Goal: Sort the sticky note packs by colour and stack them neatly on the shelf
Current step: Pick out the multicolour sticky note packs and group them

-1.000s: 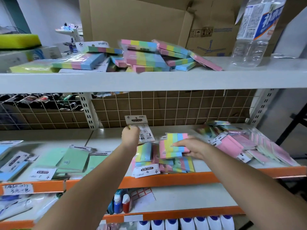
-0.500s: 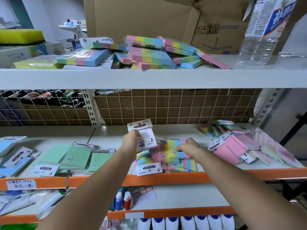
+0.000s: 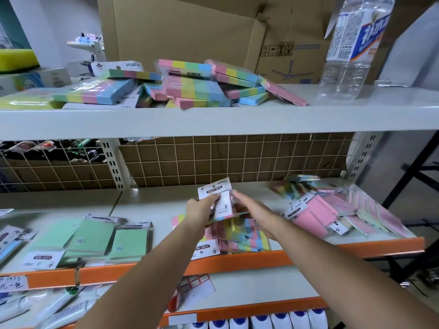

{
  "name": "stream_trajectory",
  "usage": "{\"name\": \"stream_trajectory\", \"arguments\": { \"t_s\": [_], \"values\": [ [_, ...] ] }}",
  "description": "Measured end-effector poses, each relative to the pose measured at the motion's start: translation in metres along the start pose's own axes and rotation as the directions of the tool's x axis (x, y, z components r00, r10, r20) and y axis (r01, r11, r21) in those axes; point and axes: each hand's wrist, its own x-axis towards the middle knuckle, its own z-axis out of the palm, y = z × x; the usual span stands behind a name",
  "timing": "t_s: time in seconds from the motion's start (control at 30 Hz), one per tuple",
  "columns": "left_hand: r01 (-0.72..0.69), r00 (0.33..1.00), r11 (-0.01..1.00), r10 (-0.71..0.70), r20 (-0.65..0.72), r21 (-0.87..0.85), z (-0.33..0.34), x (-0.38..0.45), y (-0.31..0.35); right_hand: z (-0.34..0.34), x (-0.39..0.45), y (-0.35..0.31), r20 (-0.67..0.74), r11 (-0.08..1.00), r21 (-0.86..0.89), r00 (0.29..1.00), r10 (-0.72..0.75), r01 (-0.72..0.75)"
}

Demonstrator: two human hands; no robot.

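Risen off the rainbow stack (image 3: 240, 236), right hand (image 3: 251, 210) opens beside left hand's (image 3: 199, 210) pinched glossy pack (image 3: 219, 200).

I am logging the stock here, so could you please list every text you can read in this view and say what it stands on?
"STICKY NOTE": header card of the pack that the left hand holds.
"STICKY NOTE", upside down: card of the rainbow pack at the shelf's front edge.
"STICKY NOTE": card of the pink pack.
Upside-down card on the green pack: too blurred.
Handwritten price tag, water bottle label, cardboard box print: unreadable.
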Motion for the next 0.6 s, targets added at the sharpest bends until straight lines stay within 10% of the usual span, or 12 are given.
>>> {"name": "stream_trajectory", "arguments": {
  "t_s": [0.37,0.6],
  "values": [
    [-0.185,0.967,0.853,0.246,-0.064,0.488,0.019,0.001,0.001,-0.004,0.002,0.001,-0.035,0.988,0.088,0.992,-0.124,0.126],
    [-0.165,0.984,0.952,0.139,0.115,0.257,0.028,-0.006,-0.001,0.002,0.002,-0.002,0.073,0.983,0.178,0.996,-0.054,0.040]
  ]
}}
